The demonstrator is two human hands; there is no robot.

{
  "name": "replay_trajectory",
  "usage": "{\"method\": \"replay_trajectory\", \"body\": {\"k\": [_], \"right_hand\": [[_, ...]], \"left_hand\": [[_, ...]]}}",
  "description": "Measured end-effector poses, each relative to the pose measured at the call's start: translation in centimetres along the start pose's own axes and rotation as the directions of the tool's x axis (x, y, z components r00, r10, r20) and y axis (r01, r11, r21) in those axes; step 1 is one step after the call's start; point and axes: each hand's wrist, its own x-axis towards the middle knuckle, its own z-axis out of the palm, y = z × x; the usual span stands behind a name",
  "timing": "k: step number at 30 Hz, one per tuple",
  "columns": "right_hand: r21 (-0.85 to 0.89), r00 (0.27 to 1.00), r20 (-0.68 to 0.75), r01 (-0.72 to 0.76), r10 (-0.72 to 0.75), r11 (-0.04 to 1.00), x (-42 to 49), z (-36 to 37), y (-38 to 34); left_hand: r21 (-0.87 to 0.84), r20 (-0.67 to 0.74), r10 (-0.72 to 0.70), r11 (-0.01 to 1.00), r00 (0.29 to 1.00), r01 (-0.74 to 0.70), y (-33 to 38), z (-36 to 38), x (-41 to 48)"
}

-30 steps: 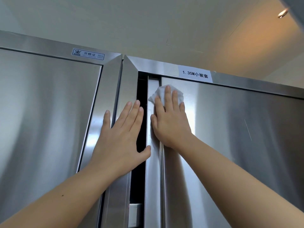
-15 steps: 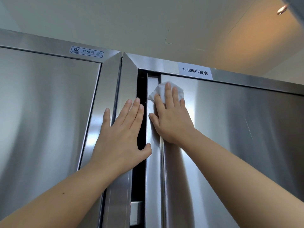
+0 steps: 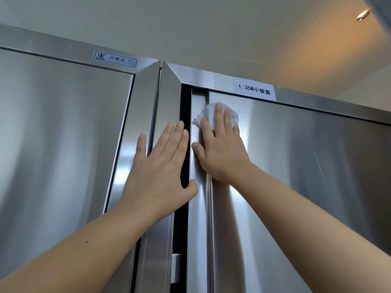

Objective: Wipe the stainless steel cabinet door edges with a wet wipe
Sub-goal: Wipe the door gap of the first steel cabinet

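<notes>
My left hand (image 3: 160, 172) bridges the narrow dark gap (image 3: 180, 229) beside the door edge (image 3: 197, 229); the top frame (image 3: 201, 76) caps it.

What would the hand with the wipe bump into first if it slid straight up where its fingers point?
Probably the cabinet's top frame, just left of the white label. The right hand presses the wet wipe flat on the door just below it.

Wipe (image 3: 206, 112) poss. slightly rightward
</notes>
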Motion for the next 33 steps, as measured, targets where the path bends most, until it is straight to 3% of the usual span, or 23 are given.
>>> {"method": "replay_trajectory", "body": {"k": [5, 12, 19, 28, 33], "right_hand": [[0.022, 0.995, 0.011, -0.097, 0.097, 0.995, 4.4, -0.9, -0.3], [0.027, 1.000, -0.026, 0.008, -0.008, 1.000, 0.7, -0.1, 0.1], [0.080, 0.986, 0.024, -0.167, 0.165, 0.983, 4.8, -1.0, -1.1], [0.032, 0.999, -0.054, 0.004, -0.002, 0.999, 0.8, 0.2, 0.3], [0.038, 0.999, -0.024, -0.040, 0.041, 0.998, 3.6, -0.5, 0.4]], "left_hand": [[0.005, 0.027, -0.003, 1.000, 1.000, 0.002, -0.1, 0.0, -0.1], [0.007, 0.022, -0.009, 1.000, 1.000, 0.008, 0.1, -0.1, -0.1], [-0.005, 0.025, -0.011, 1.000, 1.000, 0.011, 0.0, -0.1, -0.1], [0.011, 0.033, -0.017, 1.000, 0.999, 0.017, 0.2, -0.1, -0.2], [0.005, 0.031, -0.022, 1.000, 0.999, 0.022, 0.1, -0.2, -0.2]]}}
